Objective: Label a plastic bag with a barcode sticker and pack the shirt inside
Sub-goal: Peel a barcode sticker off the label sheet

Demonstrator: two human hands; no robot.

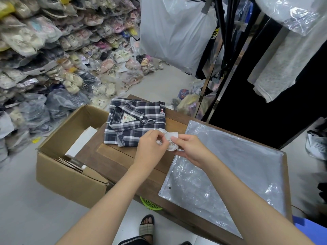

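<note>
A folded navy and white plaid shirt (135, 123) lies at the far left of the wooden table (141, 167). To its right a clear plastic zip bag (230, 174) lies flat on the table. Both hands meet above the table between shirt and bag. My left hand (152, 145) and my right hand (190, 147) pinch a small white strip of barcode stickers (170, 140) from either side, with a barcode showing on it. The strip is held just above the bag's left edge.
An open cardboard box (70, 156) with white sheets stands against the table's left side. Bagged shoes (53, 50) pile up on the floor at left. Hanging garments and a rack (265, 59) stand behind the table. A green basket (150, 206) is under it.
</note>
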